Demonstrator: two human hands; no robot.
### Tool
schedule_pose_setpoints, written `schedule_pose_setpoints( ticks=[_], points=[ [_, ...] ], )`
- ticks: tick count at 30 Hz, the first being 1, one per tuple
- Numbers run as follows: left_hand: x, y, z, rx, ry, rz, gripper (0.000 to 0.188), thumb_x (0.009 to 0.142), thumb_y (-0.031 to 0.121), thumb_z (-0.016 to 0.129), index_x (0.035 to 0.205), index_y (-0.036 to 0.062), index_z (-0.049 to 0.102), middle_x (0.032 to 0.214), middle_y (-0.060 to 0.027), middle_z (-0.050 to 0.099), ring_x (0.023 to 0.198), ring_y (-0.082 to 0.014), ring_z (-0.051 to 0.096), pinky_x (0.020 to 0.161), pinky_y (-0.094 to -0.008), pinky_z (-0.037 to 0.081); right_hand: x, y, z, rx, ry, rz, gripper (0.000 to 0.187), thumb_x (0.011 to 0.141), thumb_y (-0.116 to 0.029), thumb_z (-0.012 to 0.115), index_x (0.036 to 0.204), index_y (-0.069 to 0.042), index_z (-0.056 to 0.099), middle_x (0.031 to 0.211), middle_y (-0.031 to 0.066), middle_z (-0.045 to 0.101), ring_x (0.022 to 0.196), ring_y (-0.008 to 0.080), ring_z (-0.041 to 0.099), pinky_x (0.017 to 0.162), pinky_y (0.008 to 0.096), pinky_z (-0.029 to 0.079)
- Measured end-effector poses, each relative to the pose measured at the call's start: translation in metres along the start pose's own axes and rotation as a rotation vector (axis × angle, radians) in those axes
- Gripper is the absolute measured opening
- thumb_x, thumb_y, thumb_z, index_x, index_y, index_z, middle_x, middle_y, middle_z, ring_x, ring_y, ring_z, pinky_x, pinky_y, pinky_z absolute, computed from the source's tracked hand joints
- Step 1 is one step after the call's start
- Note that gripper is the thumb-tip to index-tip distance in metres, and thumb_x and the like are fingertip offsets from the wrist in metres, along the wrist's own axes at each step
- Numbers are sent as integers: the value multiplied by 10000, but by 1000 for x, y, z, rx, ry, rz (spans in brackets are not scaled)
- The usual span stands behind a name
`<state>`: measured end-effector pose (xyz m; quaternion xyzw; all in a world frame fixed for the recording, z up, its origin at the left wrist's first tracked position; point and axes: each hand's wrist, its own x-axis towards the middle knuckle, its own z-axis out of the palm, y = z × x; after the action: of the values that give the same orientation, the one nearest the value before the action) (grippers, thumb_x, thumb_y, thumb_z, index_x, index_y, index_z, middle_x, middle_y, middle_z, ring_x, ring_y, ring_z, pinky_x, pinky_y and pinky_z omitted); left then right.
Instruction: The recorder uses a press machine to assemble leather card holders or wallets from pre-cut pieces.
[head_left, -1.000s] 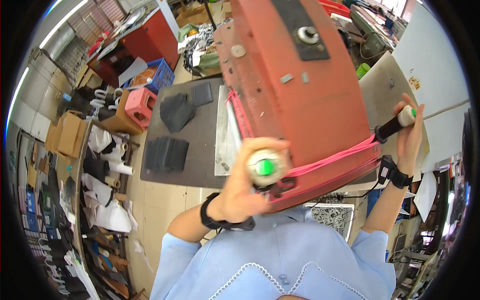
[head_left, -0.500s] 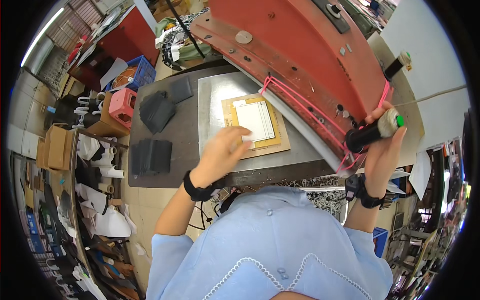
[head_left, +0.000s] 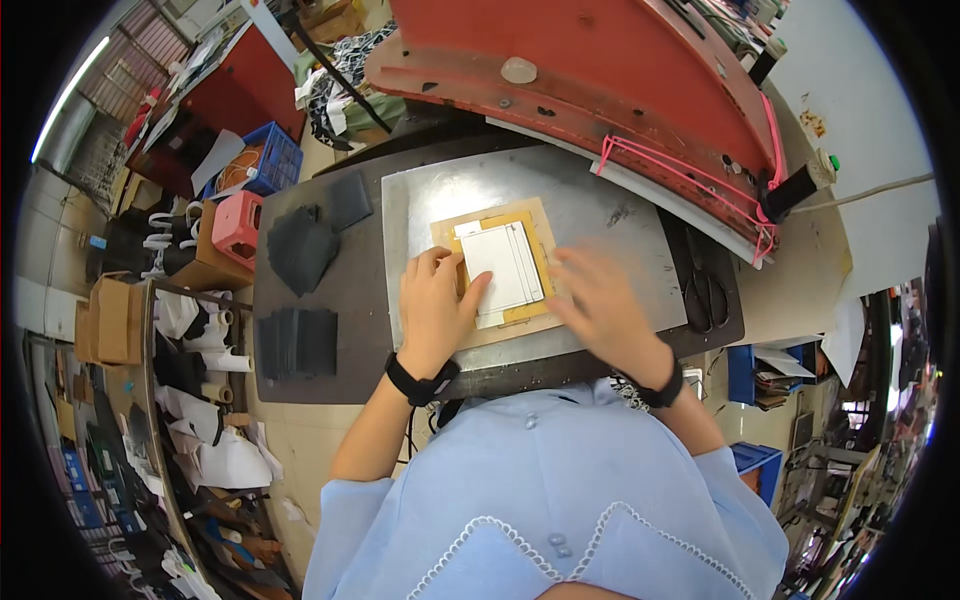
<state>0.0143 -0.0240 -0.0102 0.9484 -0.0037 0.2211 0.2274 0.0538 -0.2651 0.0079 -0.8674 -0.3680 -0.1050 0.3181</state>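
On a metal plate (head_left: pixel 620 180) lies a flat tan board (head_left: pixel 441 232) with a yellow layer and a white rectangular panel (head_left: pixel 500 262), marked by dark lines, on top. My left hand (head_left: pixel 428 312) rests at the board's left edge, its fingers on the edge and its thumb apart over the white panel. At the right edge is my right hand (head_left: pixel 615 315), blurred by motion; its fingers look stretched out and apart, with nothing visible in them. Beyond the board stands the red swing arm (head_left: pixel 580 45) of a press, with a black handle (head_left: pixel 797 190) at its right end.
Dark thin sheets lie on the table's left in a near stack (head_left: pixel 297 342), a fanned pile (head_left: pixel 300 248) and a single far piece (head_left: pixel 350 198). Black-handled scissors (head_left: pixel 706 300) lie at the right. A pink stool (head_left: pixel 237 228) and blue crate (head_left: pixel 275 160) stand beyond the left side.
My right hand has let go of the press handle and come left to the board. The red arm has swung away to the far right. My left hand has settled on the board's left edge.
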Motion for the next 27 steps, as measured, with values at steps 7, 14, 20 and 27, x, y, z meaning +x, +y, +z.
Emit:
schedule_pose_setpoints(
  ticks=[7,14,20,27],
  points=[
    [2,1,2,-281,-62,-201,344,847,199,776,1093,-1,643,1076,-112,637,957,-241,578,859,-348,475,8,2,30,95,-43,36,357,861,-153,694,1163,22,622,1225,157,598,1135,337,557,986,424,427],
    [9,18,3,-756,-75,-439,415,848,172,773,1180,14,581,975,-79,634,847,-170,575,752,-304,491,6,3,26,149,-73,67,377,875,-144,686,1204,27,620,1253,154,606,1151,336,559,1000,421,425],
    [4,-7,-2,-202,-61,-256,264,863,181,747,1034,13,637,892,-81,624,814,-205,586,731,-331,489,0,4,32,155,-18,75,362,889,-140,678,1207,24,625,1290,152,607,1182,333,555,1013,418,419],
    [1,-3,5,-155,-46,-178,157,888,171,709,912,19,681,915,-105,636,835,-260,588,755,-367,474,1,6,30,179,-13,76,330,891,-127,674,1192,5,638,1295,142,620,1208,326,551,1022,420,414]
  ],
)
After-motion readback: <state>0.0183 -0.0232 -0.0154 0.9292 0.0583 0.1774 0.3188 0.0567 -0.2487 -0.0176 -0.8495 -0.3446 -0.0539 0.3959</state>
